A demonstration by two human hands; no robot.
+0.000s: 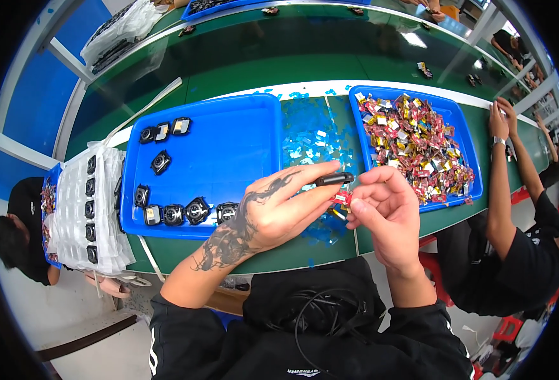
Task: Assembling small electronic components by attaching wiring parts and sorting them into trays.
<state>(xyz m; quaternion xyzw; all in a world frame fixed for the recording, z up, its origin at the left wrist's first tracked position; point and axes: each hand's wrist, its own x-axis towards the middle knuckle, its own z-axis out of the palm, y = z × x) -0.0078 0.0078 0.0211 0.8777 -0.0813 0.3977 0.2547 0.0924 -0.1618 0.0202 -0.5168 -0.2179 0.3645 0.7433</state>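
Observation:
My left hand [276, 212], tattooed across its back, grips a small black watch-like casing [334, 180] by its edge between fingers and thumb. Close beside it, my right hand [390, 215] is closed in a pinch at a small red circuit board [341, 198], just below the casing. The board's far end is partly hidden by my fingers. To the left, a blue tray [216, 145] holds several black casings [160, 162], some with a pale silver part on them. On the right, a second blue tray [476, 166] is heaped with small red boards with yellow and silver parts [412, 136].
Blue film scraps [317, 142] litter the green work surface between the trays. Beyond runs a green conveyor belt [248, 60] with a few small assemblies. White foam trays [77, 209] with black casings stand at far left. A co-worker's arms [504, 164] reach in at right.

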